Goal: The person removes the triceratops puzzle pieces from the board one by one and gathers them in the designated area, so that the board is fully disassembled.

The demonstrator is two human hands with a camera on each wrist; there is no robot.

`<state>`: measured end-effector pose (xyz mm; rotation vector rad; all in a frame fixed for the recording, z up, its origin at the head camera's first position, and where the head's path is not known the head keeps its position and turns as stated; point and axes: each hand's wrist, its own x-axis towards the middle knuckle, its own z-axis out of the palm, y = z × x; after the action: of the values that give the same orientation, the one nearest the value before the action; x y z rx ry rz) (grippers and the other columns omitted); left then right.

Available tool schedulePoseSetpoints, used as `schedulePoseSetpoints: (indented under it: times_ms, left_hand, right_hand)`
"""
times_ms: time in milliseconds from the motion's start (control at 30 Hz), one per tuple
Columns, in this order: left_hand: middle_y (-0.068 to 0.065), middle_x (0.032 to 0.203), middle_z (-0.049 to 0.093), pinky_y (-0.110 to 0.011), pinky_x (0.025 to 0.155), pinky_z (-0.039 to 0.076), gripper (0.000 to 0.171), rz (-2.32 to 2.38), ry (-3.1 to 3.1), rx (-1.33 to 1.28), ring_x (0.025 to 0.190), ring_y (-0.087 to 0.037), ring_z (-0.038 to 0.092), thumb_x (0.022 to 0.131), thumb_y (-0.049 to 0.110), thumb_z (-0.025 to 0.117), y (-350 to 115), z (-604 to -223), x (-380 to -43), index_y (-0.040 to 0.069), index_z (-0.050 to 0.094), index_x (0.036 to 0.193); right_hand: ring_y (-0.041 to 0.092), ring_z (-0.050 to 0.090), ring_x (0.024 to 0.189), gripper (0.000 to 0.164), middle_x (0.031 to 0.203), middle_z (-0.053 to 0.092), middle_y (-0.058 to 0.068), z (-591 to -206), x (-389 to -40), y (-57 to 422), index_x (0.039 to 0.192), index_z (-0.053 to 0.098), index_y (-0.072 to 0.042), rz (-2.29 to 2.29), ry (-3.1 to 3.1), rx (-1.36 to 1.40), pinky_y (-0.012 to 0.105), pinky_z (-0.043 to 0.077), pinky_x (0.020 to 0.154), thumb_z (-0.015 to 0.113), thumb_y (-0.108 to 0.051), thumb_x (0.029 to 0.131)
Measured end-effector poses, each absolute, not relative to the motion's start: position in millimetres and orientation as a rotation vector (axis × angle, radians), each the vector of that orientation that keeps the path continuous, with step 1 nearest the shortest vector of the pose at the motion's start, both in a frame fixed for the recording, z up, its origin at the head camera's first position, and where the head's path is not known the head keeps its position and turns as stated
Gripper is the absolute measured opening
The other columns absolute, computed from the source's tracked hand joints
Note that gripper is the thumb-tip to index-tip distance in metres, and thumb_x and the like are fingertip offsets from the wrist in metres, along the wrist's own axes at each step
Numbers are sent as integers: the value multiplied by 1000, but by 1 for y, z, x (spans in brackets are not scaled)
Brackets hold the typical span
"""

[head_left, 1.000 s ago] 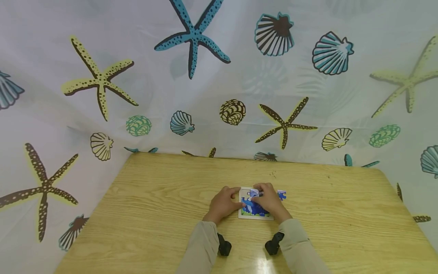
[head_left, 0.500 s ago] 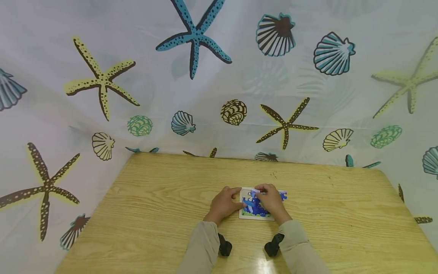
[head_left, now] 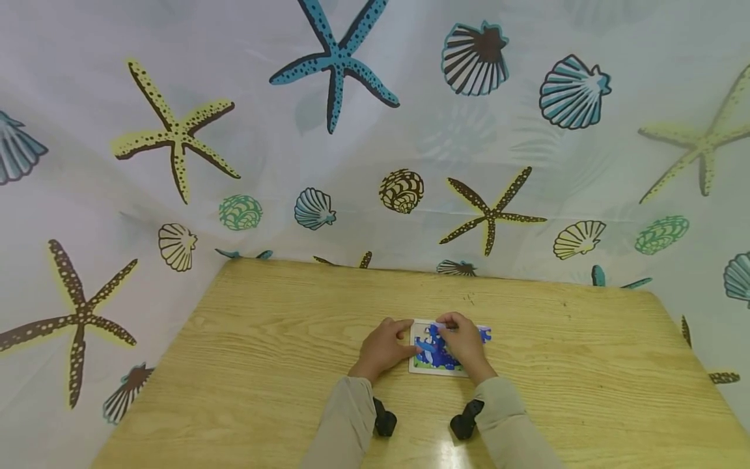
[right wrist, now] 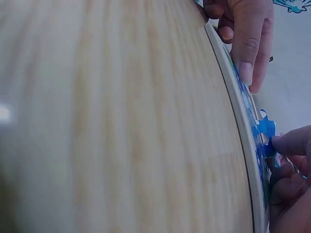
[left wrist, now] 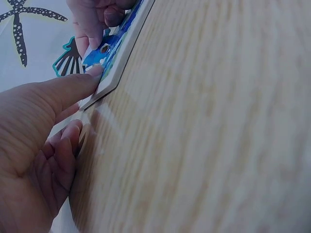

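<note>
A small jigsaw puzzle board [head_left: 438,372] with a pale frame and a blue picture lies on the table. My left hand [head_left: 382,350] holds its left side, the thumb on the picture and a forefinger at the far left corner. Over the upper middle of the board my right hand [head_left: 467,344] pinches a blue puzzle piece [right wrist: 266,127] between thumb and finger. In the right wrist view that piece stands tilted up from the board. Part of the picture is hidden under the right hand.
Another blue and purple puzzle piece [head_left: 486,333] lies just right of the board. The wood-grain table [head_left: 281,365] reaches back to a white curtain [head_left: 363,137] printed with starfish and shells. Black wrist cameras [head_left: 385,422] sit inside both sleeves.
The piece in my right hand has turned and tilted, showing more deep blue where it looked pale before. My left hand keeps its place on the board.
</note>
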<state>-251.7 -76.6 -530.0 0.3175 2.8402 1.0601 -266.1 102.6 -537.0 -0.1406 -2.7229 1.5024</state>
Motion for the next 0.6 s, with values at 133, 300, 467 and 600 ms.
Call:
schedulePoseSetpoints:
  times_ms: [133, 300, 467, 600]
  left_hand:
    - [1, 82, 45, -29, 58, 29, 62, 1051, 2843, 317, 64, -13, 38, 79, 38, 76, -77, -530, -252, 15, 57, 133]
    - [1, 81, 45, -30, 59, 29, 61, 1077, 2840, 326, 63, -13, 37, 80, 36, 76, -78, -531, -249, 13, 57, 133]
    - [2, 80, 44, -29, 59, 29, 60, 1071, 2858, 340, 63, -13, 38, 80, 36, 76, -78, -529, -248, 12, 58, 132]
    - [2, 81, 45, -30, 60, 30, 62, 1061, 2853, 315, 65, -13, 39, 79, 38, 76, -78, -530, -250, 15, 57, 133]
  right_hand:
    - [21, 55, 87, 15, 93, 60, 6, -536, -266, 101, 103, 68, -6, 1552, -2681, -176, 39, 45, 79, 63, -6, 89]
    - [20, 52, 82, 15, 89, 58, 6, -536, -266, 102, 104, 66, -3, 1660, -2602, -222, 32, 44, 73, 62, -4, 89]
    - [19, 53, 83, 14, 90, 61, 8, -534, -265, 108, 103, 65, -2, 1717, -2537, -239, 29, 44, 72, 61, -6, 90]
    - [19, 53, 83, 15, 91, 62, 9, -529, -265, 119, 104, 66, -3, 1703, -2513, -218, 26, 44, 71, 62, -8, 91]
